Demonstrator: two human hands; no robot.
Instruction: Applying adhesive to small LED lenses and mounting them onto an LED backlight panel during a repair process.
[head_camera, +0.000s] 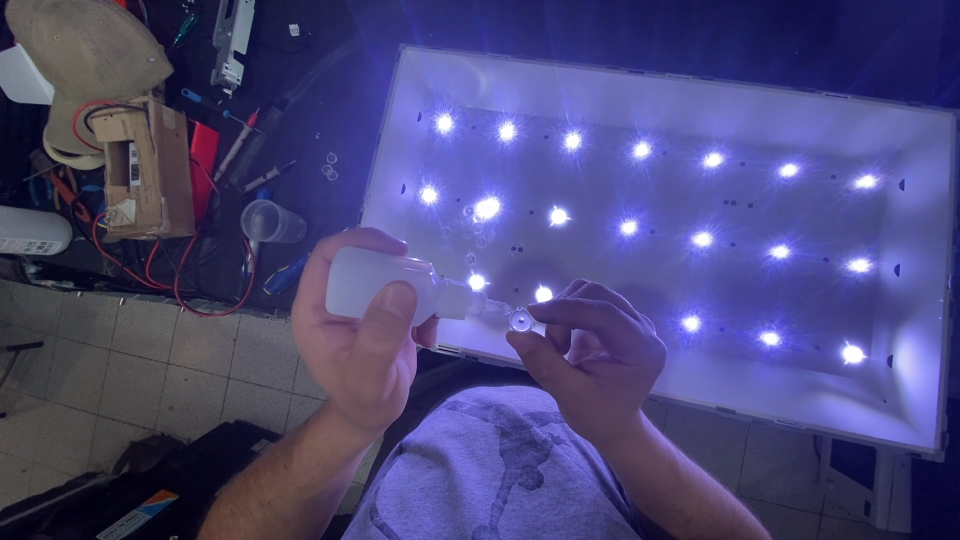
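Note:
My left hand (362, 335) grips a small white squeeze bottle (385, 283), held sideways with its nozzle pointing right. The nozzle tip touches a small clear round lens (520, 320) pinched between the thumb and fingertips of my right hand (592, 352). Both hands hover over the near edge of a large white backlight panel (660, 95) lying flat, with three rows of several lit bright points. A few loose clear lenses (478, 236) lie on the panel near the second row.
Left of the panel on the dark bench stand a clear plastic cup (270, 222), a cardboard box (150, 165) with red wires, test probes (245, 140) and a white roll (30, 232). Tiled floor (120, 360) lies below the bench edge.

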